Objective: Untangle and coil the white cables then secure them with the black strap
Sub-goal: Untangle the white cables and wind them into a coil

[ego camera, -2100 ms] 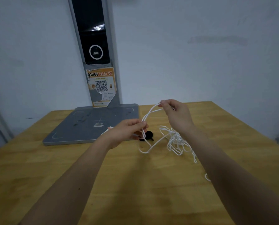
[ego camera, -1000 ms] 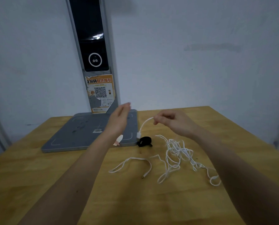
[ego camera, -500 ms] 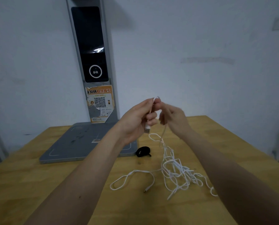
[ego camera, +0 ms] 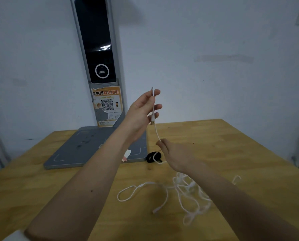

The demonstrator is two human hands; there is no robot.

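Untangling step, coiling barely begun. Left hand (ego camera: 141,112) raised above the black strap (ego camera: 153,157), thumb and fingers pinching a folded cable end with its plug (ego camera: 152,121) dangling. Right hand (ego camera: 176,156) just right of the strap, fingers curled on the strand running down from the left — grip itself hidden from this side. Rest of the white cables (ego camera: 185,193) heaped nearer than the strap on the table (ego camera: 232,145). Next, likely: draw strand hand over hand, tease knots loose — no yanking.

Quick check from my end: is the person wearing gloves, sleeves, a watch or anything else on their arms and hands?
No. The left hand and right hand are bare, with no gloves, rings or watch visible. Both forearms are uncovered to the frame's bottom edge; no sleeve clearly shows.
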